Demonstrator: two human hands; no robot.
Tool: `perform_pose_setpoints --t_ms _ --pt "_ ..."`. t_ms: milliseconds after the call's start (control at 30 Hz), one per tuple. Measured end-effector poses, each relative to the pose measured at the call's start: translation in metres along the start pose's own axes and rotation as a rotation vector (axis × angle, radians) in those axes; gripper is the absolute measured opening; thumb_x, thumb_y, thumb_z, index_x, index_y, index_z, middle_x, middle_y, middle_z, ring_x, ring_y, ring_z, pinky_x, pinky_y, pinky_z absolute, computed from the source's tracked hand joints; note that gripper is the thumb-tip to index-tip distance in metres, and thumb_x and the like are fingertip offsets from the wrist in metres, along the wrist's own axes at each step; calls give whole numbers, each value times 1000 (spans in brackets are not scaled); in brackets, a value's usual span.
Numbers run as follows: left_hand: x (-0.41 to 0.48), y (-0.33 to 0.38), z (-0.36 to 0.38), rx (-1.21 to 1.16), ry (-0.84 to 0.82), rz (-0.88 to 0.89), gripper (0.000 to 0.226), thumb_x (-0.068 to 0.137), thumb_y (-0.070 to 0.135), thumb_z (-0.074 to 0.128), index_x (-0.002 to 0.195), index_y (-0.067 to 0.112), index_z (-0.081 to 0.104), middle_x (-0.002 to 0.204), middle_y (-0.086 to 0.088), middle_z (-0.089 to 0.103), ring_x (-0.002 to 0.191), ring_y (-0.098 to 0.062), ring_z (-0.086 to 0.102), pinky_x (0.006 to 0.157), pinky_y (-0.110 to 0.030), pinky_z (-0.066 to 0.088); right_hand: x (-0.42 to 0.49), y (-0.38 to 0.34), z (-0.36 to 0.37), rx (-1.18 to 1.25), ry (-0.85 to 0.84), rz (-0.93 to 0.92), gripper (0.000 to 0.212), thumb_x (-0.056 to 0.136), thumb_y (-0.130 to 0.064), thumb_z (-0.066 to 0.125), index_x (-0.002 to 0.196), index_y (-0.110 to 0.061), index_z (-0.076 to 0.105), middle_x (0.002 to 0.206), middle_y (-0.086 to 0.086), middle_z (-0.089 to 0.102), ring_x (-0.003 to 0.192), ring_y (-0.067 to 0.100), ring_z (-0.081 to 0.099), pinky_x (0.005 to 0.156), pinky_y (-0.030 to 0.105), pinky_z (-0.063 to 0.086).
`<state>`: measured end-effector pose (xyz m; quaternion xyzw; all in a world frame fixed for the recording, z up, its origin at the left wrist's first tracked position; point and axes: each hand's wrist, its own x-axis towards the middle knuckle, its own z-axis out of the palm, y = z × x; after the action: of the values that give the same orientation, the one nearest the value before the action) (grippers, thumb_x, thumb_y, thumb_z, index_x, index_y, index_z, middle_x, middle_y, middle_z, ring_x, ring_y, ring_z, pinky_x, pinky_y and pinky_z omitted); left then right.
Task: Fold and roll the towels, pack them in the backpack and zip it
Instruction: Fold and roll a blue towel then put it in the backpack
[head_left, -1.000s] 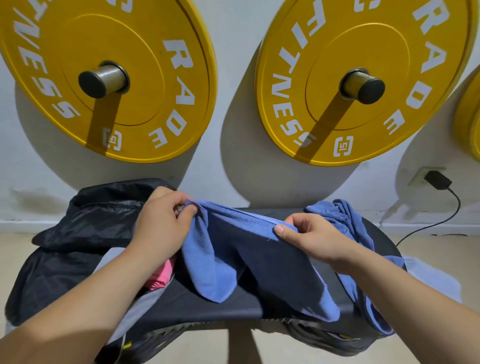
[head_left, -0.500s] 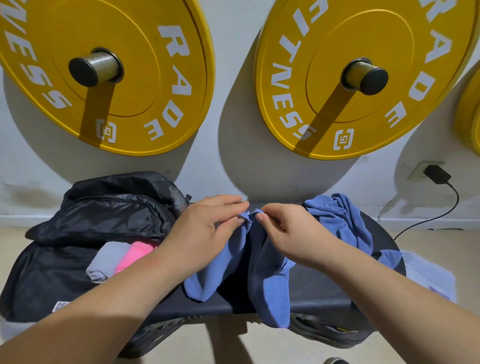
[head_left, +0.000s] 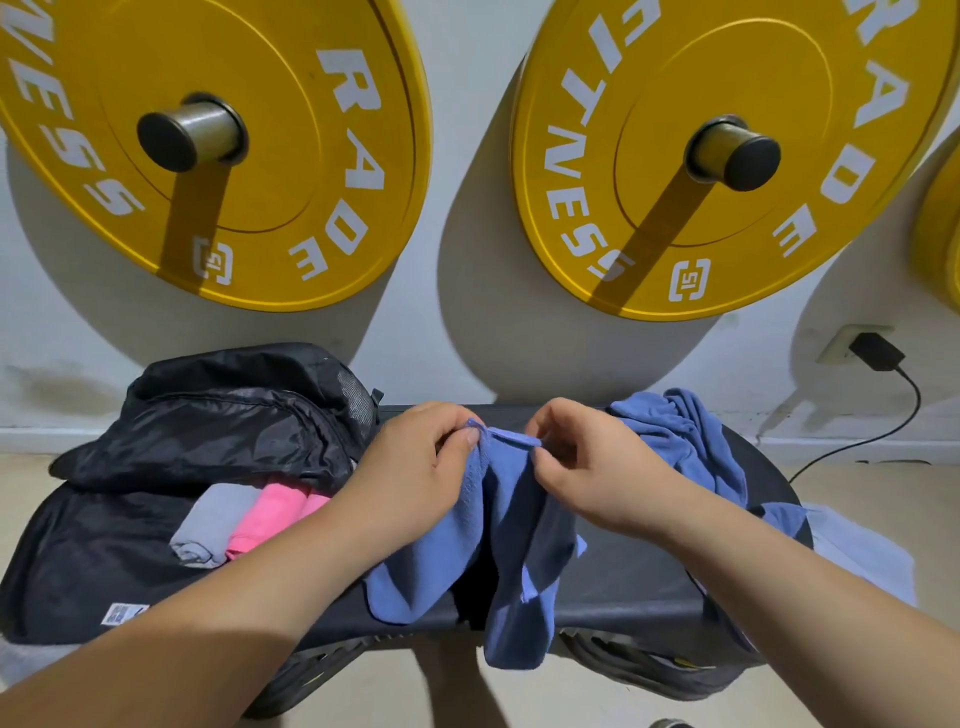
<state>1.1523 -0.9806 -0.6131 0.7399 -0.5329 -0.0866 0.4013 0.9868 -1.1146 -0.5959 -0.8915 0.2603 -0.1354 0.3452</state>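
Yellow weight plates (head_left: 270, 78) hang on pegs along the white wall, well above the work, and a charger (head_left: 878, 352) sits plugged in at the far right. Below them runs a dark padded bench (head_left: 639, 577), serving as the folding surface.

At its left end lies the black backpack (head_left: 223, 415), flap thrown back toward the wall so the main compartment gapes, which leaves room to drop rolls straight in. Two lie in the opening side by side and touching: a grey roll (head_left: 208, 525) and a pink roll (head_left: 270, 514).

At the right end a second blue towel (head_left: 675, 436) sits in a loose heap, unfolded. A pale towel (head_left: 862, 556) shows just past it; whether it hangs or lies on the floor, I cannot tell. Both seem to be waiting their turn.

Between backpack and heap, the blue towel (head_left: 431, 577) hangs from its top edge, its tails draping over the bench's front.

The left hand (head_left: 415, 467) pinches one upper corner and the right hand (head_left: 587, 467) the other, each grip clamped on cloth between thumb and fingertips, the two near each other. My guess is the corners are being matched so the fold comes out square before rolling. With the zip undone, packing looks roughly halfway.
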Motion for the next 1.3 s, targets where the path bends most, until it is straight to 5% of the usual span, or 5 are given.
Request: perform_pose_setpoints --t_ms 433,533,700,933,1300 --pt "11 -64 -43 170 330 -415 20 94 19 59 77 13 68 76 -2 65 77 -26 58 68 -31 39 5 18 -4 338 123 329 54 84 -46 61 75 6 51 66 8 40 66 18 37 63 36 37" --pt "14 -40 -51 20 394 -445 48 93 22 64 55 3 41 52 -4 35 53 -17 33 49 -25 29 6 2 -3 432 180 335 57 89 -44 62 73 8 45 66 8 36 65 18 34 59 32 37" --pt "-1 19 -16 -190 210 -298 49 95 26 64 60 3 40 57 0 32 56 -13 29 52 -30 28 5 -20 6 334 248 213 19 93 -27 67 81 -12 67 58 2 60 51 9 49 50 23 44" --pt "-11 21 13 -222 44 -224 44 97 22 60 62 9 38 54 8 28 54 -9 27 51 -24 24 2 -28 18 459 178 268 36 88 -40 67 80 -5 69 76 25 67 63 33 61 68 62 59" --pt "-11 24 14 -334 4 -265 31 97 22 60 74 1 60 61 -3 35 60 -15 32 61 -31 31 -2 -31 19 755 163 368 21 91 -12 71 76 3 73 65 12 65 60 20 60 67 36 63"
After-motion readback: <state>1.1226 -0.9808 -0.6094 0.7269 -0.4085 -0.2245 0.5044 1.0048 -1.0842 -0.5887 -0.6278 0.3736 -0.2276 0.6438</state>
